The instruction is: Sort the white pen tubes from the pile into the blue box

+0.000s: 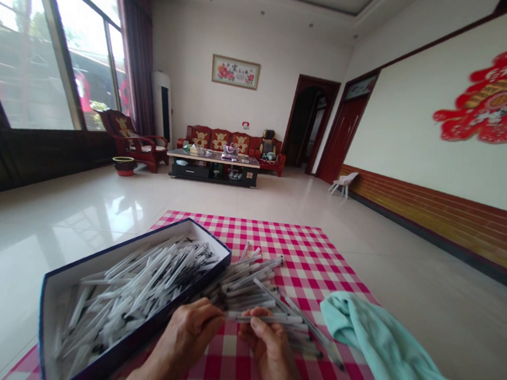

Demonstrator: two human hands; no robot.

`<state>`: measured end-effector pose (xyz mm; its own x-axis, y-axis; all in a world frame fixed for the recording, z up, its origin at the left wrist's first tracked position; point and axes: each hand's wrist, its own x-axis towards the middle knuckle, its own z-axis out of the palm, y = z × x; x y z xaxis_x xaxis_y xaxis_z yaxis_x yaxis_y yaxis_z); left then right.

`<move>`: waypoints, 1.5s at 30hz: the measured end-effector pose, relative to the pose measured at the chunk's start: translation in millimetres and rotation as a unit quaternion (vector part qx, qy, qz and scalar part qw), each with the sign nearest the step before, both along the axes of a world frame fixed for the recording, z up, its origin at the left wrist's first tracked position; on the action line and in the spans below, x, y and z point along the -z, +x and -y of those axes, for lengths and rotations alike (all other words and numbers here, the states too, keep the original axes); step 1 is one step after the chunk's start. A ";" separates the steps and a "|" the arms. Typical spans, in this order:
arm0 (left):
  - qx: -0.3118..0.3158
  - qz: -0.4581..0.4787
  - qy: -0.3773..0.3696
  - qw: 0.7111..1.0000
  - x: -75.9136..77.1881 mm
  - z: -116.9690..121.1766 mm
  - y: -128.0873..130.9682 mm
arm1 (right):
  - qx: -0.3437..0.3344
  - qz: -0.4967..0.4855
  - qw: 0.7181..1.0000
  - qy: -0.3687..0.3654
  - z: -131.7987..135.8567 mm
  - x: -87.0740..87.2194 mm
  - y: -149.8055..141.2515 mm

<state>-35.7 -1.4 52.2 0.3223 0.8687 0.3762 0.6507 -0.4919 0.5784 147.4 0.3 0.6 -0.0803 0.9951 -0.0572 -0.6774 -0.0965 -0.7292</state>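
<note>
A slim translucent white pen (pixel 234 316) lies level between my two hands. The fingers of my left hand (pixel 188 333) are pinched at its left end. My right hand (pixel 270 346) grips it between thumb and fingers, farther right. Just beyond my hands, a loose pile of similar clear pens with dark tips (pixel 245 279) spreads over the checked cloth. To the left stands a long open box (pixel 134 338) with dark blue walls, filled with many white and clear pen parts (pixel 150 278).
A pink and white checked tablecloth (pixel 319 252) covers the surface beneath. A crumpled mint-green cloth (pixel 386 340) lies at the right. Farther off are a low black table (pixel 213 172), a red wooden sofa (pixel 222 140) and a small white chair (pixel 345 182).
</note>
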 end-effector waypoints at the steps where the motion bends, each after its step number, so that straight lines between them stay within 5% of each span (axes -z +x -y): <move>1: -0.008 0.012 -0.004 1.000 -4.5 -1.0 -3.9 | 0.008 -0.009 1.000 -0.008 -1.0 -0.4 0.6; 5: -0.081 0.045 0.003 0.996 -18.0 -4.8 -24.5 | 0.048 -0.051 0.997 -0.026 -4.4 -3.9 3.2; 9: -0.276 0.076 0.094 0.954 -21.7 -8.3 -50.6 | 0.047 -0.052 0.997 -0.020 -4.2 -4.8 3.7; 11: -0.374 0.036 0.127 0.918 -21.0 -9.7 -61.0 | 0.031 -0.038 0.999 -0.015 -3.0 -3.4 2.6; 14: -0.427 -0.070 0.092 0.897 -18.7 -11.9 -68.2 | -0.003 -0.002 1.000 0.004 -0.1 -2.2 -0.4; 17: -0.425 -0.116 0.082 0.894 -16.6 -13.9 -66.1 | -0.045 0.044 0.998 0.025 3.4 -4.6 -3.8; 20: -0.408 -0.097 0.156 0.894 -15.5 -13.7 -58.0 | -0.078 0.075 0.993 0.049 6.1 -7.3 -6.0; 24: -0.316 -0.006 0.198 0.928 -12.7 -9.2 -37.2 | -0.106 0.101 0.987 0.070 7.1 -4.4 -5.9; 29: -0.120 0.192 0.008 0.974 -0.7 -1.5 -1.0 | -0.143 0.210 0.962 0.099 9.7 -7.1 -4.9; 33: -0.056 0.333 -0.131 0.932 9.0 0.7 11.6 | -0.191 0.269 0.939 0.100 15.4 -24.3 -4.7; 37: -0.014 0.418 -0.180 0.890 14.4 -4.5 8.2 | -0.213 0.316 0.918 0.107 16.5 -29.9 -2.4; 42: -0.064 0.524 -0.268 0.806 19.4 -10.0 5.5 | -0.138 0.096 0.982 0.083 8.0 -13.5 2.3; 45: -0.083 0.536 -0.301 0.784 24.6 -8.7 12.0 | -0.115 0.030 0.992 0.052 4.6 -8.6 2.2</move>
<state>-23.7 7.3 27.5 -0.0360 0.9894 -0.1410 -0.3429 0.1203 0.9316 149.7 -4.4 9.2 -0.3057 0.9516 0.0327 -0.6012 -0.1662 -0.7816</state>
